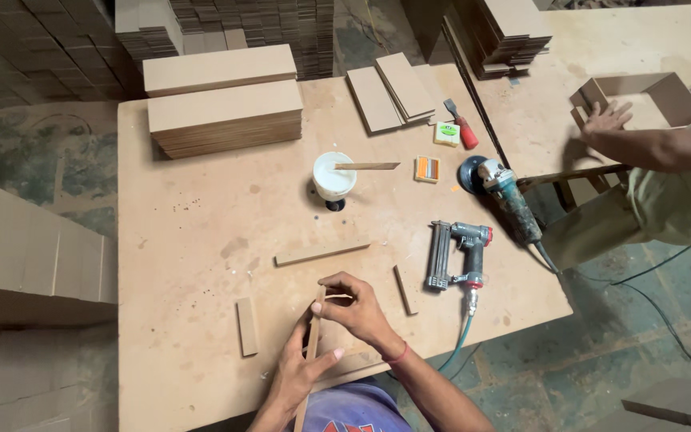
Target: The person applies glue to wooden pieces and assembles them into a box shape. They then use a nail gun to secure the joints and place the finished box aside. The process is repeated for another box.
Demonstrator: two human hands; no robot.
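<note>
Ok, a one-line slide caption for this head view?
Both hands, left hand and right hand, hold a thin board strip on edge over the worktable, a nail gun lying alongside.

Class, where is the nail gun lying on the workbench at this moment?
In the head view, the nail gun lies on the workbench beyond the right hand, just below the angle grinder.

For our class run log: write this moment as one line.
left hand: holds wood strip | right hand: pinches strip top | nail gun: lying right of hands | glue cup: on table
</note>
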